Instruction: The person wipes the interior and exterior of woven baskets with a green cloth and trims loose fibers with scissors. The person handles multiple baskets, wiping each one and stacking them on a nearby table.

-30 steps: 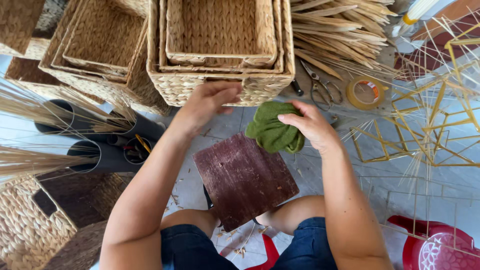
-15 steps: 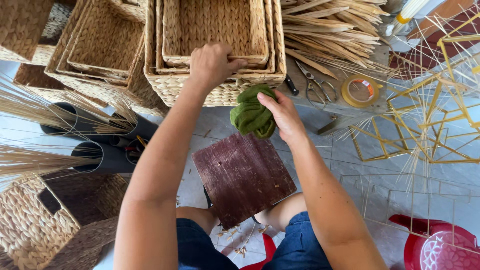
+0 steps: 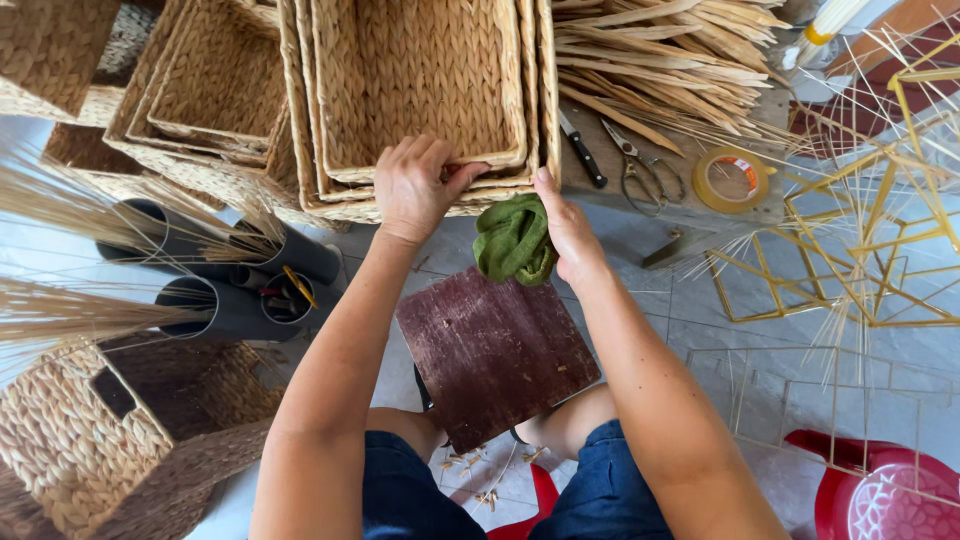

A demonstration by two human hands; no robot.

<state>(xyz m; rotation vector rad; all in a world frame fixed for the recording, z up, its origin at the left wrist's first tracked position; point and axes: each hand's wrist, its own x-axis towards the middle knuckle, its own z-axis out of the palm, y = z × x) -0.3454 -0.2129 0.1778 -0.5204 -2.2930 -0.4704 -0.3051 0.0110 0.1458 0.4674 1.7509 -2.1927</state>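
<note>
At the far left lay a woven basket on its side, with dark plastic tubes just above it holding bundles of dry straw. Further up stood a stack of shallow woven trays. Right of these sat the nested rectangular woven baskets, one inside another. The left hand was closed over the near rim of the inner basket — fingers curled inside the wall, thumb pressed against the outside. Below the hands, a dark red board rested across the person's knees. Between the hands lay a bunched green cloth, touching the near wall of the outer basket. The right hand was partly closed on the cloth, its palm and thumb against the right side of it, while the forefinger stretched up to the basket's corner. Further right — on a low wooden surface — lay a black-handled knife, a pair of scissors and a roll of yellow tape, beneath a heap of split cane strips. At the far right stood yellow stick frames and a red plastic stool.
</note>
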